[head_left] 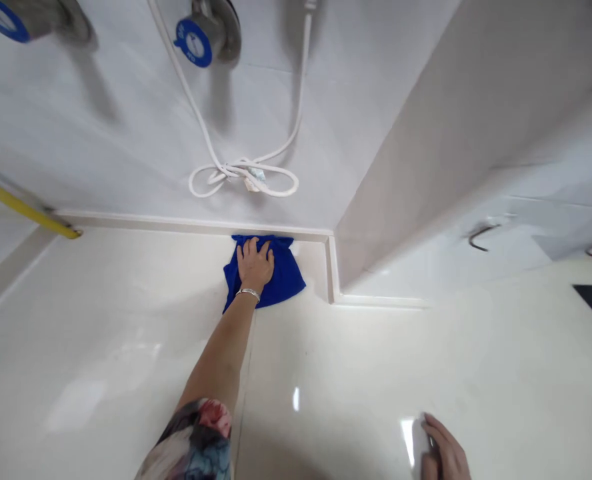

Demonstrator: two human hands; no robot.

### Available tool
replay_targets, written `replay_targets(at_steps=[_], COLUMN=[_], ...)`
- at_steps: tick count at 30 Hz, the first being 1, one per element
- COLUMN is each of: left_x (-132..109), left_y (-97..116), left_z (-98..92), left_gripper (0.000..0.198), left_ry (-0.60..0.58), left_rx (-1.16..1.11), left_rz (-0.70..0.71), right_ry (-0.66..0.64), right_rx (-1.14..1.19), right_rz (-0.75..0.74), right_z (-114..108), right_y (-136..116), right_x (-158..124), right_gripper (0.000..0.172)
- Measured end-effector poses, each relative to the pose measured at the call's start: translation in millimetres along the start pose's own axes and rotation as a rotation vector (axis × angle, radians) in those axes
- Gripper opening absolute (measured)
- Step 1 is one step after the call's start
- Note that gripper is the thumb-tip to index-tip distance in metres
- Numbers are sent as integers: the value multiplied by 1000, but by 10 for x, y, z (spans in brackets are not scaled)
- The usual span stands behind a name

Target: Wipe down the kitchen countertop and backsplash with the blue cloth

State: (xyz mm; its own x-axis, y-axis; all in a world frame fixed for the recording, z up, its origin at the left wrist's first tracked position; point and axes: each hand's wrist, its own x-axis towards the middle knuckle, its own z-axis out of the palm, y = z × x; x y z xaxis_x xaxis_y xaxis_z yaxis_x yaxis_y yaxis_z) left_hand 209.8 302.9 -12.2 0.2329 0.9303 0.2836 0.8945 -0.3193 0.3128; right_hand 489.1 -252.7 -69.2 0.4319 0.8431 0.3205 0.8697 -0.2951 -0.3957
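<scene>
My left hand [256,267], with a silver bangle at the wrist, lies spread on a blue cloth [289,277]. It presses the cloth on the glossy pale countertop [141,280], right against the low lip at the wall. The cloth is crumpled along its far edge and fans out to both sides of the hand. At the bottom edge, well to the right, part of my right hand [446,450] shows low over or on the countertop. Its fingertips are apart with no object visible in them; the rest is cut off by the frame.
A bundled white cable [243,170] hangs on the wall above the cloth, below a blue-handled valve [195,43]. A yellow pipe [26,207] meets the counter at the left. A wall corner [333,267] juts out at the right, with a hook [483,237] beyond.
</scene>
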Motion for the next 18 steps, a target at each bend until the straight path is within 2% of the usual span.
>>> replay_targets(at_steps=[3, 6, 11, 18], left_x=[-107, -340, -984, -1853], left_y=[-1, 11, 36, 9], left_z=[-24, -99, -356, -686], left_gripper=[54, 53, 49, 51], left_ry=[-47, -112, -215, -270], left_rx=[-26, -44, -40, -27], left_rz=[78, 210, 365, 337], right_ry=[17, 24, 55, 95], right_rx=[4, 28, 48, 55], right_rz=[-17, -22, -22, -56], right_z=[-1, -21, -39, -77], right_y=[-89, -168, -194, -213], right_x=[65, 121, 153, 199], right_gripper=[38, 39, 38, 39])
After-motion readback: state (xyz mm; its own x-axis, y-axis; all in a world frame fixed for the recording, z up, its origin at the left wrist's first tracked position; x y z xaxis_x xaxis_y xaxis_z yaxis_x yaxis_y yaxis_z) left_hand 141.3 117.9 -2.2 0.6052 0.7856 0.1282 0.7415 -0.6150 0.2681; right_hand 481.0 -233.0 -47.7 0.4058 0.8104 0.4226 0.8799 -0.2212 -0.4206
